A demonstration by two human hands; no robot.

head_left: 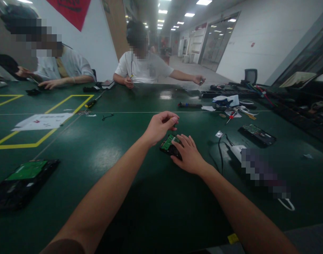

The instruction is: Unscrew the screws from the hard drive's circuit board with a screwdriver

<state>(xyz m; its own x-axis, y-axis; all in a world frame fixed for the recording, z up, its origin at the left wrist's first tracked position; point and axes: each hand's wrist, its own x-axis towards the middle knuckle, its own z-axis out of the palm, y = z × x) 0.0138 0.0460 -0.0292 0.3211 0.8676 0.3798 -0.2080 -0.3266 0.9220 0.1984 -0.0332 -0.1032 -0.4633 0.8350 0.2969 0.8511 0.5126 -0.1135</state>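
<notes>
A small black hard drive with a green circuit board (169, 144) lies on the dark green table (140, 197) in front of me. My right hand (187, 155) rests on its right side, fingers spread flat over it. My left hand (161, 126) hovers just above the drive, fingertips pinched together on something too small to make out.
Another drive with a green board (24, 178) lies at the near left. A third drive (257, 134), a red-handled screwdriver (231, 116), a black cable (220, 150) and a white adapter (237, 151) lie to the right. A paper sheet (45, 120) lies inside yellow tape. Two people sit at the table's far side.
</notes>
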